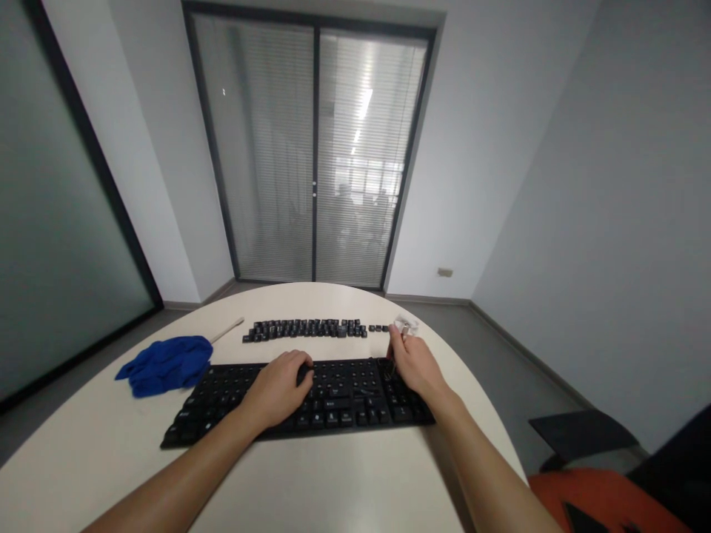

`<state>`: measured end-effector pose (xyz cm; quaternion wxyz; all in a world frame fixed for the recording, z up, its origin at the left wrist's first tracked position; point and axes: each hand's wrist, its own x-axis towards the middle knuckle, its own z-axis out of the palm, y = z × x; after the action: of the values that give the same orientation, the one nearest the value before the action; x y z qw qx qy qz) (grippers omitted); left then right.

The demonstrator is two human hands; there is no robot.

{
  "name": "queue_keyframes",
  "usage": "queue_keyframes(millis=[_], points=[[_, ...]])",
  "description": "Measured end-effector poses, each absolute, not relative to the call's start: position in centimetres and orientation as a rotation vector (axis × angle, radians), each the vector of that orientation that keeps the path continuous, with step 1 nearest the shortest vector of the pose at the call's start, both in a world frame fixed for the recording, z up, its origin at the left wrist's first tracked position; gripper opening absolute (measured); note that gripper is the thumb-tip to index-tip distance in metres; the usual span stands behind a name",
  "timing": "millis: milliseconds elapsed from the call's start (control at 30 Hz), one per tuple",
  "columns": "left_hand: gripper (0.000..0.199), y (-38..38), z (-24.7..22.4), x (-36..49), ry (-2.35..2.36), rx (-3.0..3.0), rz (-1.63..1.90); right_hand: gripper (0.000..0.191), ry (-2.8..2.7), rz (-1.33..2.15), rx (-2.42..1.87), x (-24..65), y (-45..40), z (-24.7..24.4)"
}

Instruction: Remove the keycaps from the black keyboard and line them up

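A black keyboard lies across the near part of the table, with many keycaps off its upper rows. My left hand rests on its middle-left, fingers bent and thumb apart, nothing seen in it. Over the keyboard's right end, my right hand is closed in a pinch on a keycap puller, whose thin wire loops hang down to the keys. Loose black keycaps stand in rows behind the keyboard. Several more small keycaps lie just left of my right fingers.
A crumpled blue cloth lies left of the keyboard, beside a thin light-handled brush or stick. Behind my right hand is a small white crumpled item. The round table has a curved edge; an orange-seated chair stands at right.
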<state>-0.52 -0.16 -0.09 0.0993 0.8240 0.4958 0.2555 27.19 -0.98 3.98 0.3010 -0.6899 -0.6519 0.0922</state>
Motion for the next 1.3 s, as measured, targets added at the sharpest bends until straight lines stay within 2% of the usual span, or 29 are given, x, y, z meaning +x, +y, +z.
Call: queue_keyframes(millis=[500,1300], points=[[0.017,0.0,-0.4,-0.6,1.422,2.432,0.745,0.068,-1.891,-0.03,-2.023,26.1,-1.8,4.4],[0.018,0.0,-0.3,-0.6,1.421,2.431,0.758,0.068,-1.869,0.009,-1.959,25.5,-1.7,3.3]])
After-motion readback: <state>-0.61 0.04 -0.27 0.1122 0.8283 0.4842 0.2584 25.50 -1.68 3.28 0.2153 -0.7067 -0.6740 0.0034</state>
